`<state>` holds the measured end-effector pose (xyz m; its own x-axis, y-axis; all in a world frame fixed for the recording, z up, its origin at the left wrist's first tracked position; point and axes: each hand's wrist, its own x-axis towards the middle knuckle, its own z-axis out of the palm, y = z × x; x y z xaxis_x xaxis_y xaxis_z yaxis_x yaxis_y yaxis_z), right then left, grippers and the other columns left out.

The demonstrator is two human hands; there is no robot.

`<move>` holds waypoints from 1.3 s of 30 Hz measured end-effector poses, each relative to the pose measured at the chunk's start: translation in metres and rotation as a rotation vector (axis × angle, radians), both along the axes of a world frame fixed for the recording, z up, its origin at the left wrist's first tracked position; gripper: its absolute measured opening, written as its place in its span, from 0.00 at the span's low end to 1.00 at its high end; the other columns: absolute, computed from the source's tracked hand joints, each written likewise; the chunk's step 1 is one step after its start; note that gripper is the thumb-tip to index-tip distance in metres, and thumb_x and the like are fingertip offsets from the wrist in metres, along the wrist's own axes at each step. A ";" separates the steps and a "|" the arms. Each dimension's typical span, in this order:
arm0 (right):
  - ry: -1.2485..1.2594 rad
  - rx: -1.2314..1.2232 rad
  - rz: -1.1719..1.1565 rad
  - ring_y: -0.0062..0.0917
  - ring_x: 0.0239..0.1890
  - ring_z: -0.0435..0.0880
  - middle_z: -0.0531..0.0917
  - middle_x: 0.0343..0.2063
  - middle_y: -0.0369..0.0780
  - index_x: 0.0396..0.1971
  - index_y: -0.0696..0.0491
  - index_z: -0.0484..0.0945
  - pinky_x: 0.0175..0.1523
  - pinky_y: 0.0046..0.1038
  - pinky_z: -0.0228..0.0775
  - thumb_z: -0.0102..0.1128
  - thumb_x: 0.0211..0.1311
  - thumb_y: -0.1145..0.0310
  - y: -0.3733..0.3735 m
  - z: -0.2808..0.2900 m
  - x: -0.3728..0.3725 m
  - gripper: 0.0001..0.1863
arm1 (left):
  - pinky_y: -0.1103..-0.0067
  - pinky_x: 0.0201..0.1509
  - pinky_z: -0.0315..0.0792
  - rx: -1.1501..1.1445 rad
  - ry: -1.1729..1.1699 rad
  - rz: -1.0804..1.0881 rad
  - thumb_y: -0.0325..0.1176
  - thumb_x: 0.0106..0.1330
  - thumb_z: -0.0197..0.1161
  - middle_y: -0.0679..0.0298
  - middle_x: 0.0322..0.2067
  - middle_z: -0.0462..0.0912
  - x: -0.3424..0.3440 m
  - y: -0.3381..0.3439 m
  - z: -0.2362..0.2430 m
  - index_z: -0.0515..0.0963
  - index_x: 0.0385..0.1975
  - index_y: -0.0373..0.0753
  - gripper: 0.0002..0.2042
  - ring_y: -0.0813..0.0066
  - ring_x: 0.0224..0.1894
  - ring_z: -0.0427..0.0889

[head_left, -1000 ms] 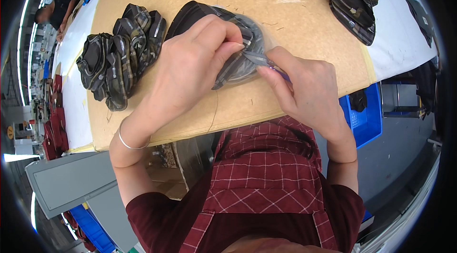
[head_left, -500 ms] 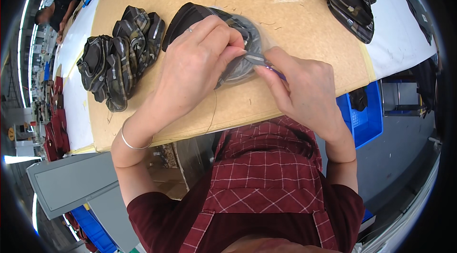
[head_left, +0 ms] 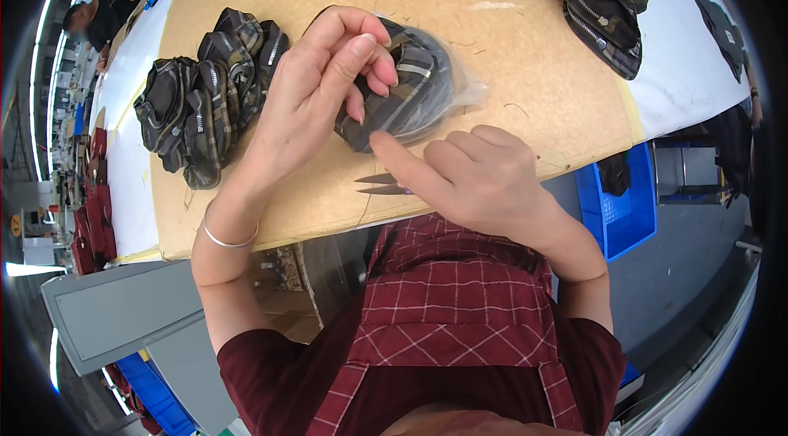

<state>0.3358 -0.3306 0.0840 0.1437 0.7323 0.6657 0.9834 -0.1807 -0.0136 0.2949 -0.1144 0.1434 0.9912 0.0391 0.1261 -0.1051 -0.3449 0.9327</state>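
Plaid fabric piece [head_left: 410, 79], head view: where's it sitting?

On the tabletop [head_left: 566, 67], partly under the left hand [head_left: 316, 79], just past the right hand [head_left: 488, 182] at its index tip. Clear plastic [head_left: 468, 94] sticks out on the side away from the left hand; can't tell if it wraps the piece.

Hand states?

Left: fingers loosely curled, thumb tip near index. Can't tell if anything's pinched. Right: index stretched to the piece's near edge, contact unclear, other fingers bent.

Scissors [head_left: 386, 189]?

Below the right index, blades apart, pointing left. Handles hidden, so can't tell if gripped.

How to do it well?

I'd bring the blades together before crossing cloth, keep tips off plastic, steady the piece with left fingertips. Keep clear of the plaid pile [head_left: 205, 91] left of the left hand.
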 end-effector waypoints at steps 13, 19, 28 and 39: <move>1.796 0.739 0.411 0.06 0.15 0.56 0.64 0.17 0.23 0.39 0.52 0.74 0.20 0.16 0.45 0.54 0.79 0.66 0.022 0.038 0.015 0.06 | 0.71 0.44 0.77 0.723 -0.809 -0.142 0.25 0.55 0.76 0.54 0.47 0.82 -0.047 -0.031 0.022 0.72 0.49 0.41 0.24 0.58 0.44 0.81; 1.914 0.490 0.251 0.06 0.16 0.58 0.68 0.17 0.24 0.42 0.56 0.77 0.21 0.17 0.46 0.58 0.76 0.68 0.004 0.009 0.018 0.07 | 0.80 0.39 0.74 0.460 -0.354 -0.011 0.29 0.50 0.81 0.61 0.46 0.79 -0.018 -0.027 -0.015 0.76 0.58 0.37 0.32 0.72 0.42 0.78; 1.030 0.263 -0.135 0.15 0.20 0.73 0.80 0.20 0.36 0.44 0.57 0.82 0.27 0.22 0.63 0.69 0.66 0.70 -0.021 0.004 0.024 0.10 | 0.82 0.33 0.71 0.366 -0.107 0.060 0.25 0.62 0.73 0.67 0.31 0.78 -0.022 -0.031 -0.002 0.82 0.45 0.35 0.12 0.77 0.29 0.74; 0.470 0.127 -0.229 0.31 0.15 0.80 0.80 0.16 0.38 0.36 0.52 0.80 0.22 0.31 0.67 0.69 0.65 0.61 -0.022 0.001 0.013 0.11 | 0.81 0.30 0.73 0.513 -0.342 0.061 0.21 0.66 0.66 0.62 0.31 0.82 -0.018 -0.040 -0.005 0.82 0.42 0.34 0.07 0.76 0.28 0.79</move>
<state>0.3491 -0.3525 0.0853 0.5942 0.5652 0.5723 0.8016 -0.3580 -0.4788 0.2769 -0.1542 0.1388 0.8891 -0.0558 0.4543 -0.3353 -0.7551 0.5634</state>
